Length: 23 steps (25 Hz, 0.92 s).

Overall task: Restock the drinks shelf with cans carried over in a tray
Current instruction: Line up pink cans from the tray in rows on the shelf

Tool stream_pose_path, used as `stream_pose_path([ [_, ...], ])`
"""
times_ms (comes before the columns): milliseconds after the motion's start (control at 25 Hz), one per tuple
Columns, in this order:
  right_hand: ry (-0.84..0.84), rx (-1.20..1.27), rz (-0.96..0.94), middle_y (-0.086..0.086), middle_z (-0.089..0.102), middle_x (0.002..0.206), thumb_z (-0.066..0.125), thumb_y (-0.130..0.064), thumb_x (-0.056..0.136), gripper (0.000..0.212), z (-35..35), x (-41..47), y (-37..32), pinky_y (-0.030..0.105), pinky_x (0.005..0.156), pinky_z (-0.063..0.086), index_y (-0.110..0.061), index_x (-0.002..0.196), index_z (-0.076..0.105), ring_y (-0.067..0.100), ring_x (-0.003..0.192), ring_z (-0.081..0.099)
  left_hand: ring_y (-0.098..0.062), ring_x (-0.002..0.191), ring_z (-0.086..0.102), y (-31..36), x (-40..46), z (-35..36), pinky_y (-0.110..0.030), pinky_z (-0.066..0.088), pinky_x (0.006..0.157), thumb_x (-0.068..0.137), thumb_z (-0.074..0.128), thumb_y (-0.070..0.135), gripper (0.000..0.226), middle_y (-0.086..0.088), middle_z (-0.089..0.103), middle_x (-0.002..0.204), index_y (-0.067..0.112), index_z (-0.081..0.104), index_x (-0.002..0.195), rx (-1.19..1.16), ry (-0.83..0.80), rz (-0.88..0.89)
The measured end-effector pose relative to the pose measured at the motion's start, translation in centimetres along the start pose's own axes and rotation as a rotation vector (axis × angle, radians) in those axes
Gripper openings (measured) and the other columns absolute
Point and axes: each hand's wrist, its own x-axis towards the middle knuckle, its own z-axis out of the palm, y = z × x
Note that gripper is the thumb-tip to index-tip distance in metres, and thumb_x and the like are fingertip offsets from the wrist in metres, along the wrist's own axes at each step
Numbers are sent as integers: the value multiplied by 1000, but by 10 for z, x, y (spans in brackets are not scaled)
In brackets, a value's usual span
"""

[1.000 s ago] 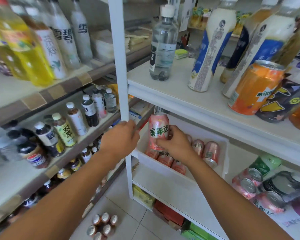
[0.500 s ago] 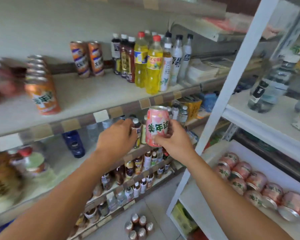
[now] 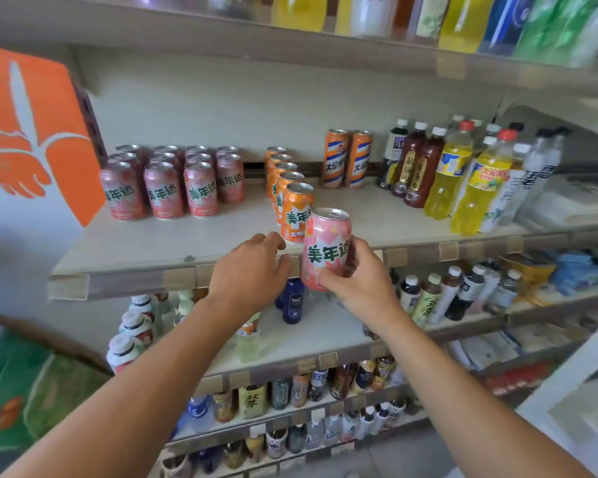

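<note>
Right hand (image 3: 358, 282) grips pink can (image 3: 326, 248) upright at shelf (image 3: 125, 250) front edge; left hand (image 3: 251, 274) beside it, fingers loosely spread, holding nothing; orange cans (image 3: 292, 201) in a row just behind; pink block (image 3: 173, 182) further left; bottles (image 3: 463, 174) right.

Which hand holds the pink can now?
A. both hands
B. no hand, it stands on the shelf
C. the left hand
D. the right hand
D: the right hand grips the pink can in front of the shelf edge; the left hand holds nothing.
</note>
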Motion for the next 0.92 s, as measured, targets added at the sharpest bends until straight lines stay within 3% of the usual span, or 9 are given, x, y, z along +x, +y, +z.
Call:
stream_pose_path([
  [240,-27,9,-32,-18,66,101,79,-25,76,52,73,28,-29,28,83,56,-30,118,50,0,93,65,-22,94,61,-65,2,-28,-33,48,69,96,45,37,30,3,61,113,23,55,120,12,48,-106],
  [480,-94,-39,-58,-10,63,115,77,-32,81,59,117,75,-34,22,83,51,-22,131,47,5,103,61,-22,96,61,-105,26,-32,-32,45,69,96,44,38,30,3,61,113,23,55,119,24,82,-161],
  [640,-94,-109,-67,-14,55,110,75,-29,83,60,139,108,-29,5,71,38,-19,134,45,-4,92,52,-22,95,60,-121,45,-26,-33,46,70,96,44,39,30,4,61,113,23,55,118,44,61,-177],
  [800,-110,-179,-44,-11,51,110,74,-27,83,61,152,139,-20,19,82,38,-15,134,44,7,104,54,-23,96,60,-138,67,-20,-32,47,71,96,44,39,29,5,62,114,24,56,118,69,41,-200],
  [920,-143,-203,-38,-7,53,115,72,-27,85,63,156,150,-15,18,82,35,-13,138,39,6,103,50,-24,96,61,-143,79,-15,-32,46,69,96,43,39,30,5,62,114,23,56,118,79,22,-199],
])
